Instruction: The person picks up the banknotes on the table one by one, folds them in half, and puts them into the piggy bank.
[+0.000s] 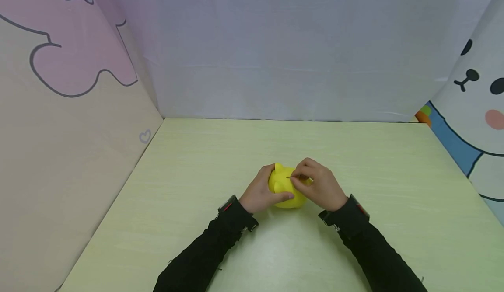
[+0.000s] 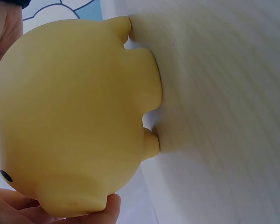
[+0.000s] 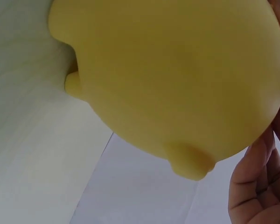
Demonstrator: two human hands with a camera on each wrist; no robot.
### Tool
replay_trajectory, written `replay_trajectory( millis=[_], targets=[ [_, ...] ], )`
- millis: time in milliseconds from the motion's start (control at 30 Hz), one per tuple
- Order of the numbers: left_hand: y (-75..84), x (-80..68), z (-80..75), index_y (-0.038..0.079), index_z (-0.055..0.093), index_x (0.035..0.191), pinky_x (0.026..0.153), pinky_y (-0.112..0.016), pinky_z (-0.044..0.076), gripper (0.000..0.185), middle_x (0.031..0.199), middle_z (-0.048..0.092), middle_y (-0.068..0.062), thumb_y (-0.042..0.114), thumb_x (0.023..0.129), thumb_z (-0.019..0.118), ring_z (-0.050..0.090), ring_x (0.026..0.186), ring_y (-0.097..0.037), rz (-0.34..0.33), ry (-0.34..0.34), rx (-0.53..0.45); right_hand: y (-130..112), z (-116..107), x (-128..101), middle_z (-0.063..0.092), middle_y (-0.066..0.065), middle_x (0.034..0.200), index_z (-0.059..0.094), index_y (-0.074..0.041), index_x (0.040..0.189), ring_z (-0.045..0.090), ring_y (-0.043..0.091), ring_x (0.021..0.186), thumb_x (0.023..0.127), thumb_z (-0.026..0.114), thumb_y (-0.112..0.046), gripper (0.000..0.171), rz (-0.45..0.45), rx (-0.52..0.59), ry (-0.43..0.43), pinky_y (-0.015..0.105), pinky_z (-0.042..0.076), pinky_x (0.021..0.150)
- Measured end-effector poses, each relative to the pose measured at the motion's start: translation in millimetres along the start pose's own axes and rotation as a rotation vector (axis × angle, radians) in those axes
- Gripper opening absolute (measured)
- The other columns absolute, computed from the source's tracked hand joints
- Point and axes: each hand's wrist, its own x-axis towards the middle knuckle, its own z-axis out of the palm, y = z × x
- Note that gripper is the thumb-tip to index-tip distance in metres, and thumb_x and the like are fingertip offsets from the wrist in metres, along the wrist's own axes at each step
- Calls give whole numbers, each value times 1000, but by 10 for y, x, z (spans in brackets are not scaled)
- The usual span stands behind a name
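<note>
A round yellow piggy bank [image 1: 293, 198] stands on the table with its ears and snout end toward the left. My left hand [image 1: 261, 192] grips that end, thumb along the near side, fingers round the far side. In the left wrist view, fingertips [image 2: 113, 205] press by the snout [image 2: 74, 198], below a black eye [image 2: 6, 176]. Over the top, my right hand [image 1: 318, 185] has thumb and forefinger brought together right at the dark slot [image 1: 288, 177]. Curled fingers [image 3: 252, 186] show beside the bank in the right wrist view. I cannot tell whether they pinch something small.
The pale wooden table [image 1: 204, 152] extends around both hands. A plain whitish sheet [image 1: 275, 56] hangs behind its back edge. Cartoon-printed sheets border it, a pink figure [image 1: 78, 56] on the left and a white bear [image 1: 464, 117] on the right.
</note>
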Motion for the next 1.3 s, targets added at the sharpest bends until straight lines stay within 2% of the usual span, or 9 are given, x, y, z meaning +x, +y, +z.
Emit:
replay_trajectory(
  millis=[833, 1033, 1300],
  targets=[
    [-23, 16, 7, 7, 29, 149, 86, -29, 48, 91, 140, 41, -10, 40, 81, 79, 50, 101, -18, -10, 1, 20, 6, 4, 7, 59, 1, 87, 72, -9, 84, 53, 9, 76, 79, 77, 2, 12, -29, -10, 0, 26, 53, 68],
    [-26, 18, 7, 8, 29, 149, 85, -29, 49, 90, 140, 41, -9, 40, 81, 79, 50, 100, -18, -16, -1, 17, 7, -6, 6, 58, 1, 87, 72, -7, 83, 52, 9, 75, 83, 76, -5, 4, -46, -15, -9, 26, 53, 67],
    [-12, 19, 5, 8, 30, 148, 84, -28, 49, 87, 139, 42, -9, 39, 82, 78, 50, 99, -17, -15, -3, 25, 11, 0, 6, 57, 1, 86, 73, -6, 82, 51, 9, 73, 80, 77, -2, 6, -50, -19, -3, 25, 53, 65]
  ],
)
